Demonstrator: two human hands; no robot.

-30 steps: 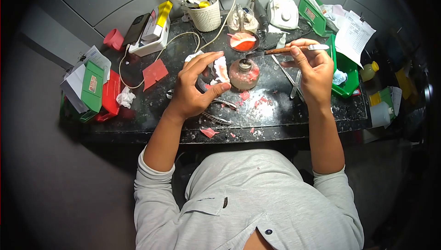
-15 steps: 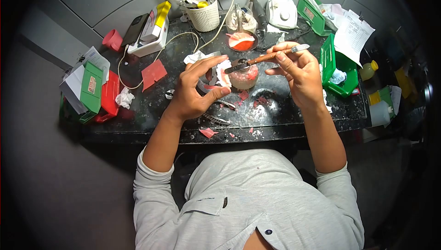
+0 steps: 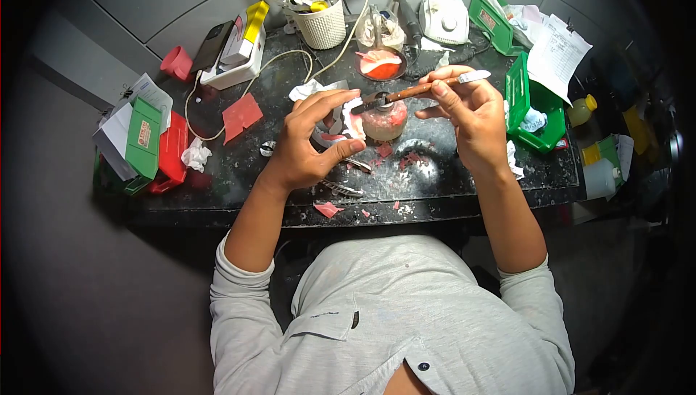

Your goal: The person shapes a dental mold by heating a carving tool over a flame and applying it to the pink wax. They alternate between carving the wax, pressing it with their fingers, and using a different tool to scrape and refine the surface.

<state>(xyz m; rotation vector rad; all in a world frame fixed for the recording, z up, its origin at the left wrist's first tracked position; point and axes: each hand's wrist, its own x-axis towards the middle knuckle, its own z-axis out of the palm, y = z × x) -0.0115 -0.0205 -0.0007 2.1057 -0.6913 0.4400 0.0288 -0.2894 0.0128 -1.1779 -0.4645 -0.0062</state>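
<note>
My left hand (image 3: 308,134) is closed around a dental cast (image 3: 351,119), white with pink wax along it; the palm and fingers hide part of it. In my right hand (image 3: 470,116) is a wax knife (image 3: 413,92) with a brown wooden handle, pinched between thumb and fingers. Its dark blade points left and meets the wax on the cast, as far as I can tell. Behind the blade stands a round glass spirit burner (image 3: 384,123) with pinkish stains. Farther back, a dish (image 3: 382,76) holds red-orange wax with a pale pink piece on top.
A pink wax sheet (image 3: 242,117) and metal tools (image 3: 342,189) lie on the black bench (image 3: 449,199) among wax scraps. Green boxes (image 3: 549,126) stand at right, a green and a red box (image 3: 172,152) at left. A woven cup (image 3: 321,23) and white control unit (image 3: 444,18) stand behind.
The wax knife has shifted slightly left, its blade sitting a little higher against the cast. Both hands keep their grips, and the bench things stay where they were.
</note>
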